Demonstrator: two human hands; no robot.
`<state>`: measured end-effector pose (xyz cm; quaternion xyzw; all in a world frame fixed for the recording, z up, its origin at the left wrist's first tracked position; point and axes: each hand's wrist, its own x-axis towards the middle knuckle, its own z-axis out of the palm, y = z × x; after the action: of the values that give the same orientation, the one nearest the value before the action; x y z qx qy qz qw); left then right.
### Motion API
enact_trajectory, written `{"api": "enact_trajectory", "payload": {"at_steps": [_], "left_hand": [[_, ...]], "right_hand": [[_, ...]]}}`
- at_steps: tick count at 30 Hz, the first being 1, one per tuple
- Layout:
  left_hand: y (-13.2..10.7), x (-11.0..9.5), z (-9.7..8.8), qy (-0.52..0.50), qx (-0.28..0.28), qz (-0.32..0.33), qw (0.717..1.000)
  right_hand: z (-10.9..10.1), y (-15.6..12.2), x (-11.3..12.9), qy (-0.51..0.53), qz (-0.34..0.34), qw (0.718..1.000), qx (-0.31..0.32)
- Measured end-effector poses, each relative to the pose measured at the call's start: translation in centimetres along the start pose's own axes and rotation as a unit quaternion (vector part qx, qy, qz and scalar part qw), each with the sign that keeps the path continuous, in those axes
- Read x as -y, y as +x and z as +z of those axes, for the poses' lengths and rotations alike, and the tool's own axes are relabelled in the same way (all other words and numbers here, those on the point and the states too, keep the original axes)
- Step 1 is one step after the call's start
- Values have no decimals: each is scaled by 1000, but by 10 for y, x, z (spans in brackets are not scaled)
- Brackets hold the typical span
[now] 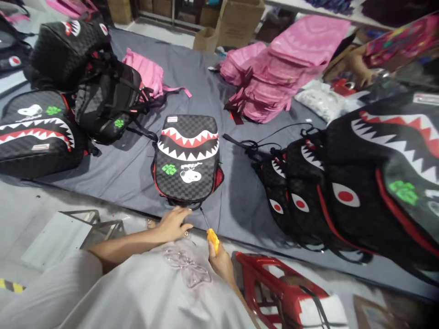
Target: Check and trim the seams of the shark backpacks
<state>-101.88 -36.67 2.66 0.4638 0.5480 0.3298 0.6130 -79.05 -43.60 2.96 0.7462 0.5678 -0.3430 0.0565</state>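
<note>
A black checkered backpack with a shark-mouth print lies flat on the grey mat in front of me. My left hand rests at the backpack's near edge, fingers curled and pinching something I cannot make out. My right hand is closed on a yellow-handled tool, whose thin dark tip points up toward the backpack's lower edge.
More shark-print backpacks are piled at the left and in a row at the right. A stack of pink bags lies at the back. A red stool stands beside my right arm. Cardboard boxes line the far wall.
</note>
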Motion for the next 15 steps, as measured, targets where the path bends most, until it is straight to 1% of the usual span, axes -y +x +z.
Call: {"api": "enact_trajectory", "payload": {"at_steps": [1, 2, 3, 4, 5, 6, 7, 9, 11, 12, 13, 14, 15], "left_hand": [[2, -3, -10, 99, -12, 37, 994], [9, -7, -20, 215, -35, 79, 973], [19, -12, -30, 332, -65, 121, 933], [32, -18, -39, 429, -92, 155, 885], [46, -25, -48, 490, -111, 176, 846], [59, -32, -56, 513, -124, 187, 828], [71, -41, -63, 518, -129, 194, 823], [91, -62, -75, 511, -142, 199, 824], [102, -87, -84, 497, -198, 221, 816], [104, -99, -86, 481, -231, 255, 806], [105, -109, -86, 462, -257, 303, 793], [104, -118, -84, 441, -269, 357, 779], [102, -124, -79, 423, -266, 409, 764]], "right_hand": [[0, -1, -7, 4, 14, 1000, 6], [-1, -3, -13, 6, 25, 1000, 10], [-1, -5, -19, 5, 31, 999, 14], [-1, -7, -22, 9, 32, 999, 13], [-1, -8, -24, 19, 29, 999, 5], [0, -9, -23, 31, 23, 999, -5], [1, -9, -20, 50, 12, 998, -22], [2, -7, -9, 111, -31, 991, -70], [0, -4, 6, 184, -84, 971, -125], [-4, -1, 13, 211, -107, 960, -150], [-10, 3, 21, 218, -123, 954, -167], [-19, 8, 28, 200, -126, 956, -172], [-30, 14, 35, 163, -122, 965, -166]]}}
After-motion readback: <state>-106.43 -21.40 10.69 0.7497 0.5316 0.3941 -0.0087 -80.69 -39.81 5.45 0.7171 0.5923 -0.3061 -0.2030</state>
